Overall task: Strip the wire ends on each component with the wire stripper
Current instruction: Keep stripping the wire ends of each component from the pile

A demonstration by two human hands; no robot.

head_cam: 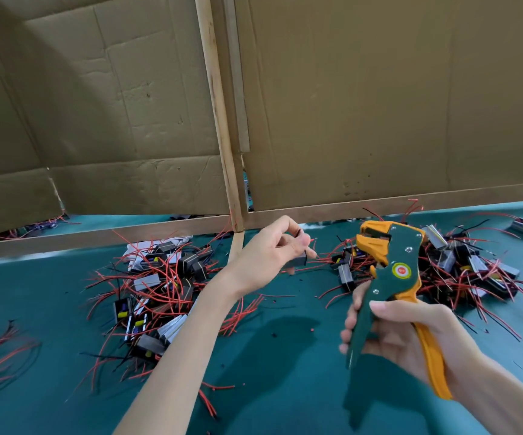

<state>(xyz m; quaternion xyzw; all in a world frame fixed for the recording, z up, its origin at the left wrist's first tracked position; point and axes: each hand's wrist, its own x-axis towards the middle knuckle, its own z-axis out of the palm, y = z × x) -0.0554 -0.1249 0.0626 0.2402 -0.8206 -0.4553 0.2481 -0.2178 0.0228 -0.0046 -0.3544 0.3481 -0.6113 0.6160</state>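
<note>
While left hand (pixel 269 249) is pinching component (pixel 297 262), right hand (pixel 410 337) is gripping wire stripper (pixel 392 277) handles; tool's long axis running 5-to-11 o'clock, head sitting 3 o'clock of component, near, not touching.

Green-orange wire stripper (pixel 392 274) held upright; small grey component (pixel 297 262) raised left of it.

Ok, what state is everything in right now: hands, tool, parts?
left hand: pinches a component, raised off the mat.
component: wire ends free, not in the tool.
right hand: grips the wire stripper handles.
wire stripper: head up, nothing between its jaws.
left pile: tangled, lying on the mat.
right pile: tangled, lying behind the wire stripper.
</note>
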